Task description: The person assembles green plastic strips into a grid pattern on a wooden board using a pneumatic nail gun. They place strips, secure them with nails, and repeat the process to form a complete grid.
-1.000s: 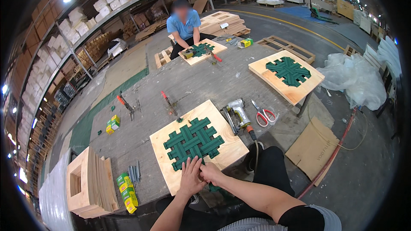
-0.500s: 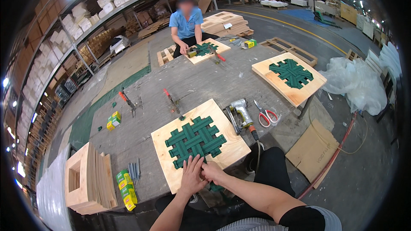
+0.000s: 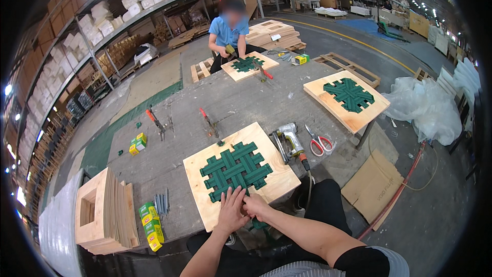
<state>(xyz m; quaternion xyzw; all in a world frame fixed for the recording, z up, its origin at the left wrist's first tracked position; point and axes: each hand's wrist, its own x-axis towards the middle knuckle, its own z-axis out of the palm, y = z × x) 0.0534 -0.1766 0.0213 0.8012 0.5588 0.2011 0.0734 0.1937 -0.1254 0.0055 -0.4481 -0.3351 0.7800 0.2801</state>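
Note:
A square wooden board [image 3: 279,177] lies in front of me, with dark green webbing straps [image 3: 237,166] woven across its middle. My left hand [image 3: 233,210] rests flat at the near edge of the weave, its fingers stretched out over a strap end and the wood. Right beside it, my right hand [image 3: 256,207] is closed around a green strap; a loose green end [image 3: 259,223] hangs below the fist at the board's near edge. Just right of the board lie a nail gun [image 3: 291,141] with a hose and red-handled scissors [image 3: 320,143].
Stacked wooden frames [image 3: 100,210] and green-yellow boxes [image 3: 151,225] with staple strips [image 3: 162,202] stand at left. Red-handled tools [image 3: 155,122] lie beyond the board. Another woven board [image 3: 348,97] sits at right. A co-worker [image 3: 229,33] handles a third board [image 3: 251,66] across the table.
My hands keep nearly the same place on the strap and board. Across the table, the co-worker's hand has lifted a yellowish tool off the board. The view has shifted slightly.

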